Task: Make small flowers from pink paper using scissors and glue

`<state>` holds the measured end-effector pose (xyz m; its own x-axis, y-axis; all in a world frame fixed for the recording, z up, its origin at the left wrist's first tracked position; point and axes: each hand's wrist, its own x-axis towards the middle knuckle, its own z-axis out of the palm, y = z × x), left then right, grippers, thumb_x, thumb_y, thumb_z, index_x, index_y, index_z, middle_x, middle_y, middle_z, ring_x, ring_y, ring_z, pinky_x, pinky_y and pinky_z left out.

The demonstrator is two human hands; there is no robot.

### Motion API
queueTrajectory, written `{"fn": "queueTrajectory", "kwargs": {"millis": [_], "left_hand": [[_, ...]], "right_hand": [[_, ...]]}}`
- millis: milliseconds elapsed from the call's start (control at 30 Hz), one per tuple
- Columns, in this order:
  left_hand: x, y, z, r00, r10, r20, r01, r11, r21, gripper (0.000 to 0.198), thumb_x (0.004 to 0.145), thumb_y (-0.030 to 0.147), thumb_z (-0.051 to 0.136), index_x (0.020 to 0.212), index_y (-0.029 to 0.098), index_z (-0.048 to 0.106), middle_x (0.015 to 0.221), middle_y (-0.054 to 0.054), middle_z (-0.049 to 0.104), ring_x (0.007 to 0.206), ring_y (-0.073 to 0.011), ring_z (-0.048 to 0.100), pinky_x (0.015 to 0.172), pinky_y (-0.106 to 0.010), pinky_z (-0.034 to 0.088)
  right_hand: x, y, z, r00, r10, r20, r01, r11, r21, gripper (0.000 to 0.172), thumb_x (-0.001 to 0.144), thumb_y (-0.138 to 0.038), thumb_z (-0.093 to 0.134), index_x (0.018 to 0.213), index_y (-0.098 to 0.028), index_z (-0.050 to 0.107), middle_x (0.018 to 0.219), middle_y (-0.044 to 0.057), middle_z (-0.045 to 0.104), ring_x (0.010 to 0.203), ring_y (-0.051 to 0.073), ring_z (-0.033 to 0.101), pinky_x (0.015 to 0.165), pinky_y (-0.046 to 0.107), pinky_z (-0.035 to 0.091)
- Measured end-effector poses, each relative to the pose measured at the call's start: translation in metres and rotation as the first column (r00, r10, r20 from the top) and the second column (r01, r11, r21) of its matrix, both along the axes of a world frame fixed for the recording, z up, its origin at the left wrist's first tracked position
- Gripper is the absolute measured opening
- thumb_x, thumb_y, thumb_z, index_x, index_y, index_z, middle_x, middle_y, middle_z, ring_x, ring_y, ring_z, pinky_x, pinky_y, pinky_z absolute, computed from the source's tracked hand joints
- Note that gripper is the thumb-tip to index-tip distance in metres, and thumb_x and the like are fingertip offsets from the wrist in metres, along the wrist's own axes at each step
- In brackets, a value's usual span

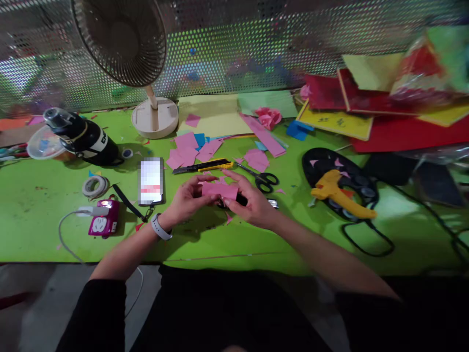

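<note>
Fingers of the left hand (pixel 186 196) and right hand (pixel 253 204) pinch opposite ends of a pink paper (pixel 220 190), held over the counter (pixel 256 250). It looks light, thin and easily creased, so gentle pressure at the edges should suit. A cutter (pixel 205 166) and scissors (pixel 259 177) lie just beyond.

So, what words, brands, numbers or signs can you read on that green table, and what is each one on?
"E", then a letter that may be N or M: white label on the black bottle; anything further is out of sight.
Dark marks on the yellow sheet: too blurred to read.
Phone screen: pixelated, unreadable.
I can make out no other text.
</note>
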<state>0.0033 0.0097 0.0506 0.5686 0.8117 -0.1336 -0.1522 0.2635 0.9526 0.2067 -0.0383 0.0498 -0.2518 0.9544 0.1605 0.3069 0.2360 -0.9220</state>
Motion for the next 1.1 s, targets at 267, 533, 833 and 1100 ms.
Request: {"fn": "queueTrajectory", "kwargs": {"millis": [267,533,833,1100], "left_hand": [[-0.005,0.011,0.002,0.999,0.050,-0.022,-0.051,0.997,-0.051,0.060,0.070,0.031,0.086,0.120,0.013,0.057,0.080,-0.002,0.074,0.070,-0.0131,0.073,0.068,-0.023,0.058],[-0.001,0.005,0.004,0.998,0.065,-0.019,-0.066,0.996,-0.054,0.060,0.070,0.030,0.086,0.120,0.013,0.058,0.080,-0.003,0.073,0.069,-0.0124,0.071,0.070,-0.024,0.058],[-0.003,0.002,-0.002,0.995,-0.022,-0.092,0.028,0.998,0.063,0.068,0.071,0.025,0.085,0.131,0.013,0.054,0.088,-0.006,0.073,0.072,-0.0136,0.070,0.070,-0.025,0.056],[-0.023,0.026,0.016,0.988,-0.043,-0.150,0.058,0.993,0.099,0.071,0.075,0.027,0.082,0.135,0.008,0.049,0.081,-0.009,0.076,0.072,-0.0168,0.073,0.067,-0.026,0.057]], "right_hand": [[0.010,0.005,0.012,1.000,0.000,0.000,0.000,0.999,0.041,0.066,0.085,-0.022,0.058,0.149,-0.024,0.041,0.085,0.001,0.069,0.075,0.017,0.065,0.078,0.035,0.058],[0.013,0.008,0.011,1.000,-0.021,-0.009,0.021,1.000,0.000,0.066,0.087,-0.026,0.061,0.150,-0.024,0.040,0.078,0.001,0.068,0.070,0.017,0.063,0.068,0.033,0.056],[0.010,0.004,0.004,0.998,0.067,0.006,-0.066,0.997,-0.051,0.064,0.091,-0.028,0.058,0.151,-0.027,0.037,0.083,0.000,0.069,0.074,0.017,0.065,0.071,0.033,0.057],[0.022,0.009,0.009,0.993,-0.075,-0.094,0.067,0.994,-0.081,0.063,0.089,-0.030,0.067,0.147,-0.024,0.044,0.085,0.003,0.071,0.074,0.016,0.066,0.067,0.031,0.057]]}}
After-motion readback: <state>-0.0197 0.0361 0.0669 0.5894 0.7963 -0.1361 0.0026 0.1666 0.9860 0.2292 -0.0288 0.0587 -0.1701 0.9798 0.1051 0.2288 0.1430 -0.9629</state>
